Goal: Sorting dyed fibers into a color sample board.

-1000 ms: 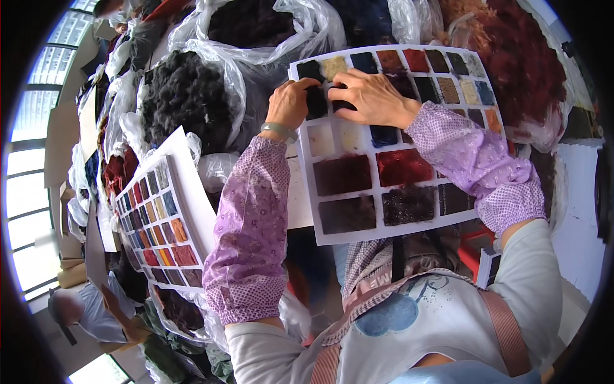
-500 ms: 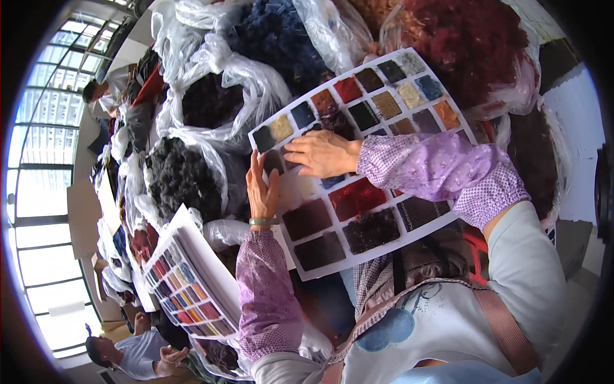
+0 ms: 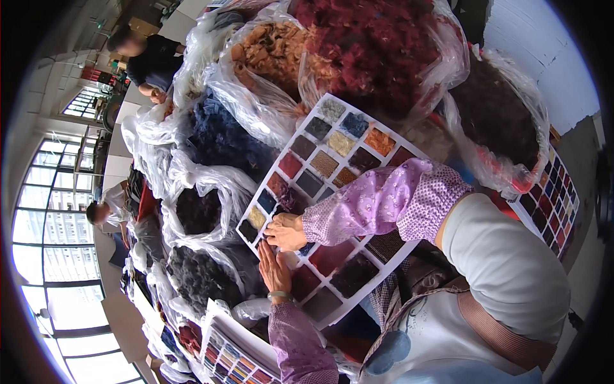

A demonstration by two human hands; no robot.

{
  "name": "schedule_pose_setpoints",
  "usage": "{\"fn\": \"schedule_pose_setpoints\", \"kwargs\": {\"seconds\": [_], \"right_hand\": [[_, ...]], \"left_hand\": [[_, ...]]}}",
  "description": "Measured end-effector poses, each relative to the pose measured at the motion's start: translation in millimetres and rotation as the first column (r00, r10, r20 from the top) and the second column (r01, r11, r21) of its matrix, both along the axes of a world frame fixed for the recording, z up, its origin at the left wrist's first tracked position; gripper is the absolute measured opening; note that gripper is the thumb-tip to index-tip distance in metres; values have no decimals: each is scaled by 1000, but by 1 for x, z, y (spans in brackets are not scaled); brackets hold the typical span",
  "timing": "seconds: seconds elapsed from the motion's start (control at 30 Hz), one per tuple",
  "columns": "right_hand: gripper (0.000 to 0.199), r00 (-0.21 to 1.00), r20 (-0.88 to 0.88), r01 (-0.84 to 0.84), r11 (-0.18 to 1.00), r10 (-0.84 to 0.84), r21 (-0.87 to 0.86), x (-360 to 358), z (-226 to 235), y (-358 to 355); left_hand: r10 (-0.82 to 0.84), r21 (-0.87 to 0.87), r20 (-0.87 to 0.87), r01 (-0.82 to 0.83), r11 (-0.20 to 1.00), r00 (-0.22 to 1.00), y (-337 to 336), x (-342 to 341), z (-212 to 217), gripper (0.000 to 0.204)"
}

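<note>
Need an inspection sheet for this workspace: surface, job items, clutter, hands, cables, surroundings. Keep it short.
Surface: not made out beneath clear plastic bags.
Job's things: white swatch board, slanted in view, with rows of coloured swatches.
Clutter: loose dark red fibre, orange fibre, blue fibre; swatch card at right.
Hands: left hand open along the board's lower-left edge; right hand on the board near its left corner, grip unclear.
Cables: nothing seen.
Surroundings: two people at left, large windows, pale wall at right.
</note>
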State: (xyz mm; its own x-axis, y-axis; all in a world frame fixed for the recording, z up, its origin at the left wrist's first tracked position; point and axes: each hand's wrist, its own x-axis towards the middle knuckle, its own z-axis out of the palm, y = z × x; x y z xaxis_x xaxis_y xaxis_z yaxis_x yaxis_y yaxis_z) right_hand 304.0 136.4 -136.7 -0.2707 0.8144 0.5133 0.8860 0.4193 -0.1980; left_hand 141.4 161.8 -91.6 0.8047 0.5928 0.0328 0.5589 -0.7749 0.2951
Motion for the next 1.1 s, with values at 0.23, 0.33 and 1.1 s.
{"fn": "schedule_pose_setpoints", "kwargs": {"seconds": [0.23, 0.33, 1.1], "right_hand": [[20, 933, -355, -146, 961, 55, -235, 110, 107, -41], [23, 892, -250, 385, 923, -377, -16, 248, 115, -67], [35, 815, -161, 554, 830, -557, -67, 432, 57, 122]], "left_hand": [[-137, -168, -248, 97, 981, 959, 35, -13, 50, 56], [-97, -314, -150, 46, 948, 984, 75, 1, 81, 34], [364, 305, 96, -375, 875, 927, 369, 289, 28, 51]]}}
